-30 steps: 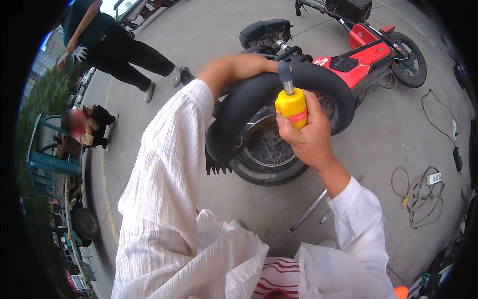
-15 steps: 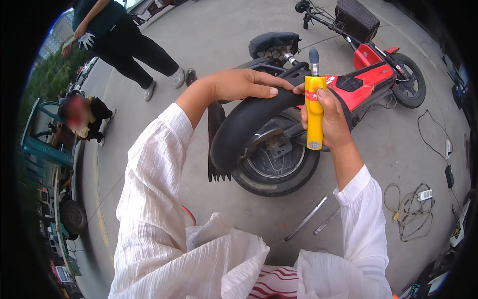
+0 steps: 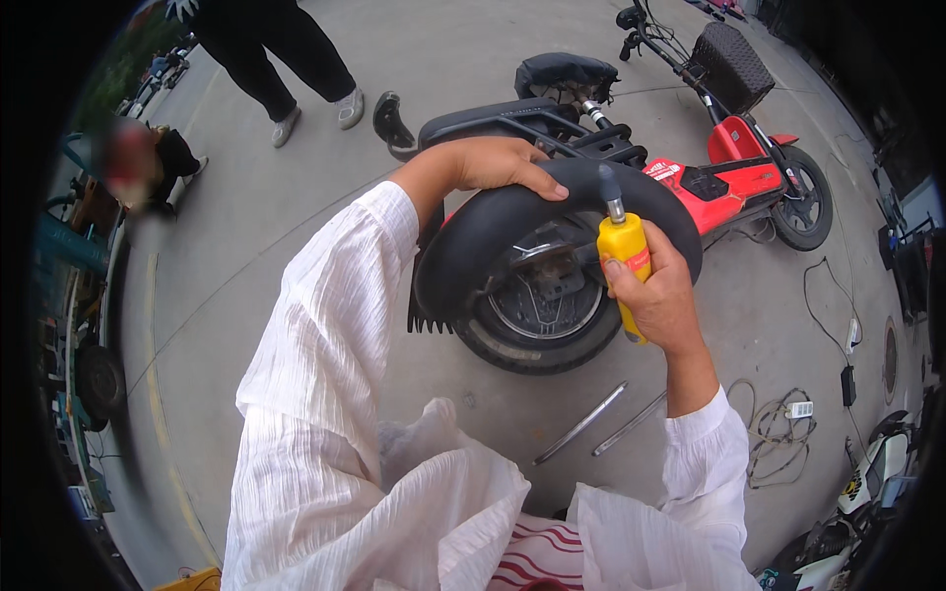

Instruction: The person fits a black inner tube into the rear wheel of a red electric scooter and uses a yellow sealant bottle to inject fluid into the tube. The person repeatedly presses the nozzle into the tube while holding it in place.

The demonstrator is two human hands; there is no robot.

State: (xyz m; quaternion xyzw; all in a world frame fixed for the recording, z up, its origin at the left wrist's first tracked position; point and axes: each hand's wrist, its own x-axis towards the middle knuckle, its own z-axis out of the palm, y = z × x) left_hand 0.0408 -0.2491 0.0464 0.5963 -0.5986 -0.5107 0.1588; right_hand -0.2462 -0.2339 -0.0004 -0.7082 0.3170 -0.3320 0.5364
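Observation:
A fat black inner tube (image 3: 455,258) arches over the rear wheel (image 3: 532,357) of a red electric scooter (image 3: 724,195) lying on its side. My left hand (image 3: 501,165) grips the top of the tube, fingers over the far side and thumb on the near face. In my right hand (image 3: 658,300) is a yellow handheld power grinder (image 3: 623,238), thumb lying along its body. Its dark conical bit (image 3: 609,184) points up and away, in front of the tube's upper right part. Whether the bit touches the rubber I cannot tell.
Two metal tyre levers (image 3: 581,424) lie on the concrete near me. A coiled cable with a white plug block (image 3: 799,410) is at right. A person in black trousers (image 3: 271,49) stands far left; another crouches beside a teal vehicle. A parked motorbike (image 3: 855,483) stands lower right.
My right hand has lowered and tilted the grinder, bringing its bit down in front of the tube. My left hand has shifted its hold along the tube, and the fingertips now go behind it.

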